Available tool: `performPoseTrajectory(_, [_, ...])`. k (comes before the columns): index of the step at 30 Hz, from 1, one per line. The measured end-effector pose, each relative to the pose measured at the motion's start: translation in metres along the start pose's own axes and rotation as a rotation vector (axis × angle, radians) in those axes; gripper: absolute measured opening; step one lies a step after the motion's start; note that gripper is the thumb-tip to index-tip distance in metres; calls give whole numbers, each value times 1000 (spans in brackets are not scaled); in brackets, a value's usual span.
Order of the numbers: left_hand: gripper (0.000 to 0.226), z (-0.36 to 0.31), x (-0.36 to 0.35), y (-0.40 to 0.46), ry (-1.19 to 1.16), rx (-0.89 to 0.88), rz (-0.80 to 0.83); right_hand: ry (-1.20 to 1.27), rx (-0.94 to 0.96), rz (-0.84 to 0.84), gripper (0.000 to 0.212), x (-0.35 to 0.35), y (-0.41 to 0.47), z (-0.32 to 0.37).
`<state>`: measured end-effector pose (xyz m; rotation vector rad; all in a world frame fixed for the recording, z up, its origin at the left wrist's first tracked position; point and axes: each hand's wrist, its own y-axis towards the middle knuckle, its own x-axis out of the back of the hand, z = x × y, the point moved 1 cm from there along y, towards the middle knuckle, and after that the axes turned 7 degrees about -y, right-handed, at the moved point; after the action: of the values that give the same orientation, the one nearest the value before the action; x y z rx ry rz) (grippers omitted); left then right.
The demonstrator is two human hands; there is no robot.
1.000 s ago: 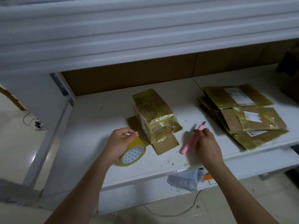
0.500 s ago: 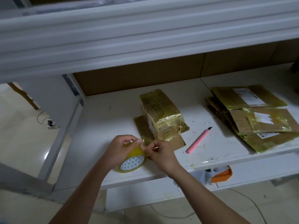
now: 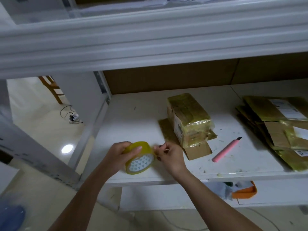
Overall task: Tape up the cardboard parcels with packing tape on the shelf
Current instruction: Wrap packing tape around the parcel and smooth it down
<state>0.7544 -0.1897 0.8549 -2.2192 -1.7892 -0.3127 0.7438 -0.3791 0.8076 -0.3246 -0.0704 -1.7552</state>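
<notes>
Presently the left hand [image 3: 119, 155] is gripping the roll of yellow packing tape [image 3: 139, 157], fingers curled over its outer band and thumb lying across the top; the roll is being held tilted just above the front part of the white shelf [image 3: 133, 124], its patterned core facing the camera. The right hand [image 3: 169, 155] is sitting just beside the roll's right edge, thumb and forefinger pinched together at the rim — apparently on the tape's loose end, though the end itself is too blurred to make out.

Behind the right hand, a taped cardboard parcel [image 3: 189, 120] is standing on the shelf, wrapped in glossy yellowish tape and resting on a flattened piece of cardboard [image 3: 197, 150] that is protruding toward the shelf's front edge. A pink utility knife [image 3: 226, 150] is lying to the right of that parcel, blade end pointing away from the person, untouched by either hand.

Further right, a stack of flat taped parcels [image 3: 276, 130] is occupying the shelf — several are bearing white labels. Below the shelf's front edge, an orange object [image 3: 245, 191] is showing on the lower level. Small scraps are lying scattered on the shelf surface near the knife.
</notes>
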Motion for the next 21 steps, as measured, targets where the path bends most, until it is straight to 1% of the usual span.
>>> performPoseTrajectory(2, [61, -7, 15, 7, 252, 7, -38, -150, 26, -32, 36, -9, 4, 0])
performPoseTrajectory(4, [60, -15, 27, 13, 527, 61, -72, -239, 37, -51, 36, -15, 8, 3])
performPoseTrajectory(6, [63, -18, 30, 14, 632, 129, -87, -410, 110, -70, 31, -20, 12, 5])
performPoseTrajectory(8, [57, -16, 22, 13, 699, 149, -118, -587, 192, -79, 29, -26, 16, -3])
performPoseTrajectory(10, [48, -14, 12, 14, 698, 122, -195, -704, 241, -65, 32, -32, 21, -17])
performPoseTrajectory(12, [41, -12, 8, 19, 599, 111, -252, -774, 247, -54, 35, -36, 22, -27])
performPoseTrajectory(15, [34, -4, 8, 25, 477, 136, -281, -823, 241, -51, 34, -42, 22, -28])
performPoseTrajectory(16, [31, -1, 8, 27, 478, 143, -287, -800, 242, -61, 35, -42, 22, -25])
performPoseTrajectory(17, [29, 2, 7, 29, 487, 143, -295, -741, 231, -75, 42, -42, 22, -21])
performPoseTrajectory(19, [28, 4, 6, 31, 473, 141, -304, -599, 161, -61, 65, -40, 21, -14])
performPoseTrajectory(20, [31, 3, 6, 31, 482, 148, -302, -584, 154, -35, 68, -39, 20, -10])
performPoseTrajectory(21, [36, 2, 6, 31, 564, 147, -289, -591, 176, -9, 67, -39, 18, -9])
